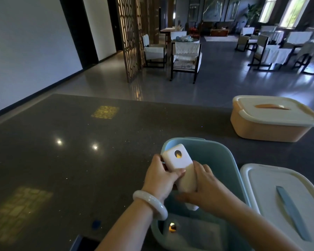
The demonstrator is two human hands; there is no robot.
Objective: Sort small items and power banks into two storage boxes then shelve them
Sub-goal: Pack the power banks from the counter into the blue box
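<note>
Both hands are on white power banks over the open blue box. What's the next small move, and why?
Probably lower the white power banks into the blue box and let go. The left hand grips one and the right hand rests on another, both already above the open box, where one more lies at the bottom. Its lid sits aside to the right.

Open box at counter's near edge, loose lid right, lidded box behind-right.
</note>
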